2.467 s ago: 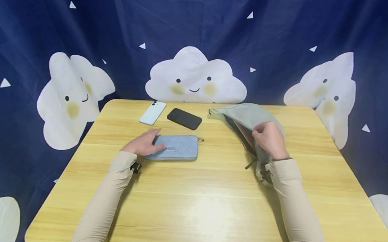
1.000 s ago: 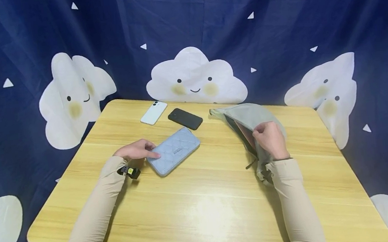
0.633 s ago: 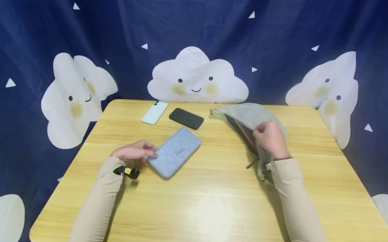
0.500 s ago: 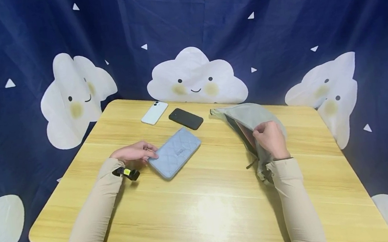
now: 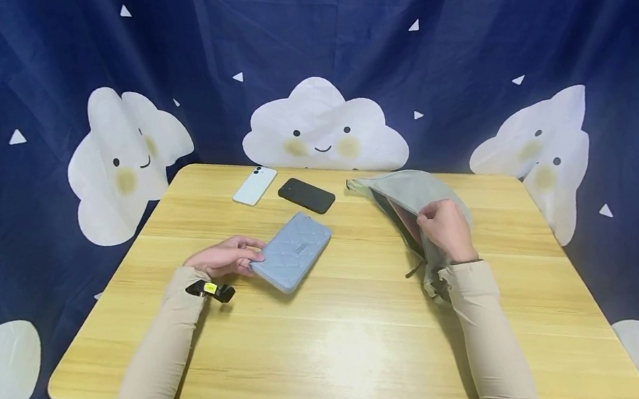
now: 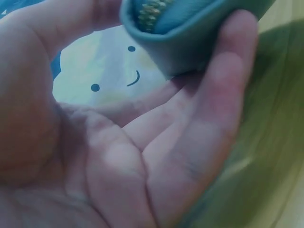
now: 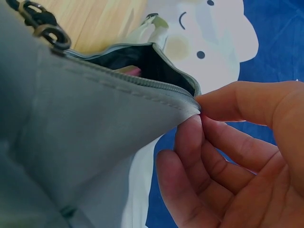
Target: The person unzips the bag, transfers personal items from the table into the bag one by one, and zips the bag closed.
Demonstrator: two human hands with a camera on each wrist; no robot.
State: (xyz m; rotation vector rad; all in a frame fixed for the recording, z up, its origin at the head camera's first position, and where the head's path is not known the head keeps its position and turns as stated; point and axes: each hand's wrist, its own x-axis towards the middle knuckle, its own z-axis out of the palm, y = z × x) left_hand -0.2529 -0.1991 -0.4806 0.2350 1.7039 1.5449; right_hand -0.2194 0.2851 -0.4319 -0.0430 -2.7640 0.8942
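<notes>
A light blue quilted zip wallet (image 5: 293, 252) is held up at a tilt by my left hand (image 5: 227, 257), thumb on top and fingers beneath its near-left end. In the left wrist view the wallet's end (image 6: 175, 52) shows a gold zip between thumb and fingers. My right hand (image 5: 446, 230) pinches the zipped edge of a grey-green bag (image 5: 414, 188) and keeps its mouth open. The right wrist view shows the bag's opening (image 7: 152, 61), with something pinkish partly visible inside; the rest of its contents is hidden.
A white phone (image 5: 255, 186) and a black phone (image 5: 306, 196) lie on the wooden table (image 5: 313, 346) behind the wallet. A dark blue curtain (image 5: 298, 29) with cloud faces hangs behind the table.
The left hand, earlier laid on the flat wallet, has gripped its left end, turned it and raised it, lately shifting slightly right. The right hand keeps its pinch on the bag.
</notes>
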